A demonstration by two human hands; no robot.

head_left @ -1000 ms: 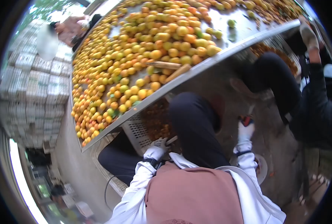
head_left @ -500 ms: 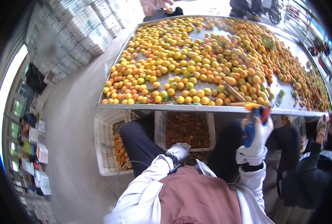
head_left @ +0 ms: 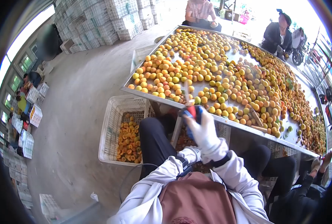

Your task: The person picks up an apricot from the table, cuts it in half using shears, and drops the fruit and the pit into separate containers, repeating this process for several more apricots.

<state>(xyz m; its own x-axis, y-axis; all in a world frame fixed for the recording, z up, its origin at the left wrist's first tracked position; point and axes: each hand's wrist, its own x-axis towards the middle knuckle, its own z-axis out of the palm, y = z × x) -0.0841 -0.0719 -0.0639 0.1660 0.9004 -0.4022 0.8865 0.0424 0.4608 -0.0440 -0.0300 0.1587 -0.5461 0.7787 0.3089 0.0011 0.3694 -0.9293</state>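
My right hand (head_left: 205, 132), in a white glove, is closed on a red and blue tool (head_left: 192, 114) at the near edge of the metal table (head_left: 225, 120). A thin, blurred part of the tool points up toward the orange and yellow fruit (head_left: 210, 69) spread over the table. My left hand (head_left: 190, 154), also gloved, is low near my lap, below the table edge; its fingers are partly hidden and what it holds, if anything, cannot be made out. Under the table, a crate (head_left: 173, 140) with dark contents lies behind my hands.
A white crate (head_left: 105, 138) of halved fruit stands left of my knee. Wooden sticks (head_left: 256, 117) lie among the fruit. One person (head_left: 199, 13) sits beyond the table, another (head_left: 276, 37) at the far right, and a third (head_left: 304, 194) close on my right. Stacked crates (head_left: 95, 26) stand behind.
My right hand has moved left along the table edge with the tool. The view has turned, showing more of the left crate and the people beyond the table.
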